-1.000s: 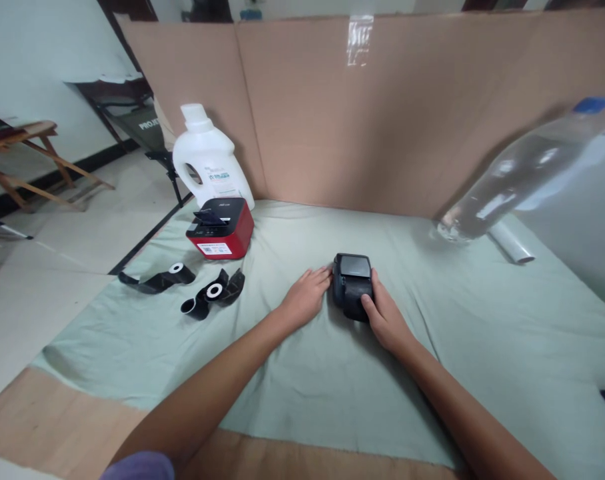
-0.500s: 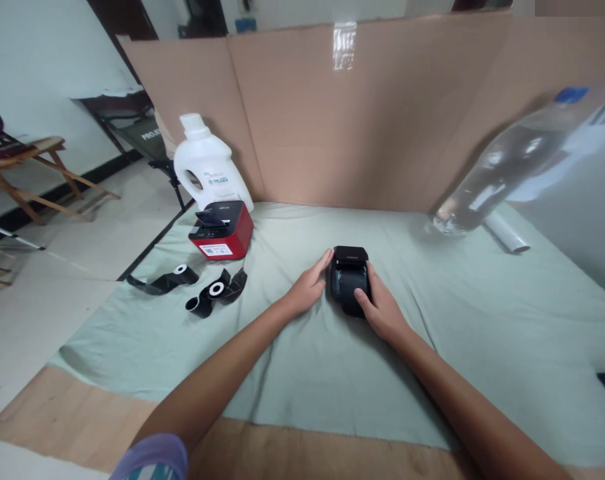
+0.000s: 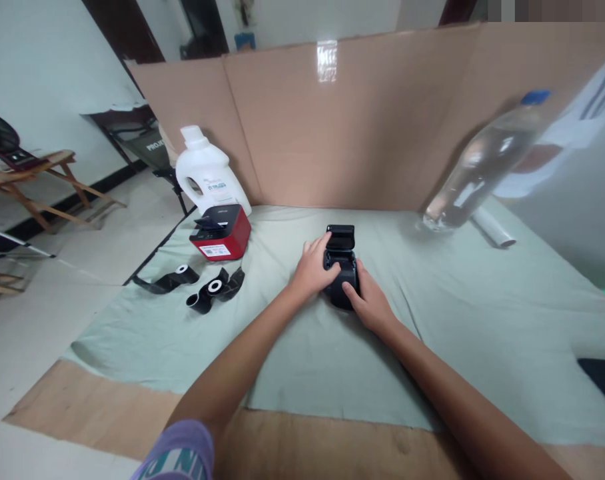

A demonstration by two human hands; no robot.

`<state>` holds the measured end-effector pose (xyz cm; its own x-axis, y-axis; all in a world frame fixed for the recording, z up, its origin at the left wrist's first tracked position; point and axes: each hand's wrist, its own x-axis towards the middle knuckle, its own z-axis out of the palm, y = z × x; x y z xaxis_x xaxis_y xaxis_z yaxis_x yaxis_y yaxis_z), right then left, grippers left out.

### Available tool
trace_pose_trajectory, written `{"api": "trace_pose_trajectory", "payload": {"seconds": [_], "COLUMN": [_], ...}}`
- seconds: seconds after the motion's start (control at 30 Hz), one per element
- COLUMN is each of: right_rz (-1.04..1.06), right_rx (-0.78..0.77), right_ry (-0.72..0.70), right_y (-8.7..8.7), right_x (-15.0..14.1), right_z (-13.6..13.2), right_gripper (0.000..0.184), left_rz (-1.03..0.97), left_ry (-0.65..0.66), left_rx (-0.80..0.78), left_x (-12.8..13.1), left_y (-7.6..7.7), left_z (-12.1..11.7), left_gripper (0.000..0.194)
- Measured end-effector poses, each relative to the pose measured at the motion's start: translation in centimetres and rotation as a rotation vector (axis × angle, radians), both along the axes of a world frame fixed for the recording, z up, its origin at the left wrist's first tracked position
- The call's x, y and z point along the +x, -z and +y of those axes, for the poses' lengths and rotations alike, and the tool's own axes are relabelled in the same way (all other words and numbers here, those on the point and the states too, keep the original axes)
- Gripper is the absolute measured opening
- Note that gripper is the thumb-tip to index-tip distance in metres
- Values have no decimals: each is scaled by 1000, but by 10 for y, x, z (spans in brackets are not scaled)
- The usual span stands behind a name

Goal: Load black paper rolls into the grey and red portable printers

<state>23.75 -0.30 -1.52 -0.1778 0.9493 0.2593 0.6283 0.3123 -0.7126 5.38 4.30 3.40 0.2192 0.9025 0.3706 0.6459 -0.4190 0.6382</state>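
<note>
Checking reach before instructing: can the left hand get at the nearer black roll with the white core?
Probably yes: nothing tall stands on the pale green cloth between the left hand and that roll. The hand is at the black handheld device with raised lid, but could come away.

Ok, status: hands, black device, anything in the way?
Right hand gripping black device from its right. Left hand at its left edge, thumb over it. Lid open. Nothing seen blocking; black rolls lie off left.

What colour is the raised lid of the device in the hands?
The lid is black, best seen in the head view.
</note>
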Motion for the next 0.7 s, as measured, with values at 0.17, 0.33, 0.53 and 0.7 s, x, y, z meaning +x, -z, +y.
{"api": "trace_pose_trajectory", "payload": {"seconds": [0.17, 0.33, 0.53, 0.7], "right_rz": [27, 55, 63, 87], "right_rx": [18, 20, 37, 23], "right_ry": [14, 46, 45, 58], "right_y": [0, -1, 0, -1], "right_x": [1, 2, 4, 6], "right_z": [-1, -1, -1, -1], "right_gripper": [74, 69, 66, 64], "left_rz": [450, 729, 839, 803], "left_ry": [2, 123, 165, 145], "left_rx": [16, -147, -225, -169], "left_x": [15, 23, 33, 31], "left_y": [-34, -49, -55, -70], "left_z": [0, 32, 42, 38], "left_gripper": [28, 27, 25, 24]}}
